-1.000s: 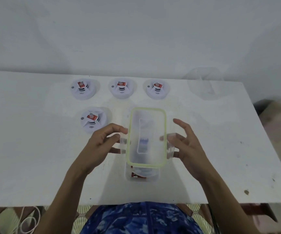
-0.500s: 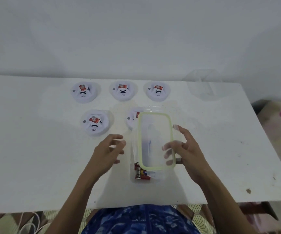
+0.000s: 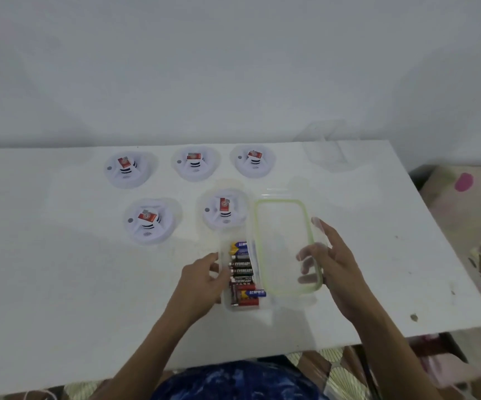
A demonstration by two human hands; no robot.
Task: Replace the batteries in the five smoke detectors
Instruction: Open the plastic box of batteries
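Several white smoke detectors lie on the white table (image 3: 60, 284), each with a red battery showing: three in a back row (image 3: 126, 168) (image 3: 195, 164) (image 3: 253, 161), two nearer (image 3: 150, 221) (image 3: 224, 209). A clear box (image 3: 242, 306) in front holds several batteries (image 3: 242, 272). My right hand (image 3: 334, 264) grips the box's clear, green-rimmed lid (image 3: 287, 245), lifted off and held to the right of the box. My left hand (image 3: 201, 281) holds the box's left wall with curled fingers.
A second clear container (image 3: 327, 153) stands at the table's back right. The table's right edge drops to a patterned cushion (image 3: 461, 192) and clutter on the floor. A wall runs behind the table.
My right hand has lifted the lid off and carried it right, uncovering the batteries. My left hand has moved onto the box's left side.
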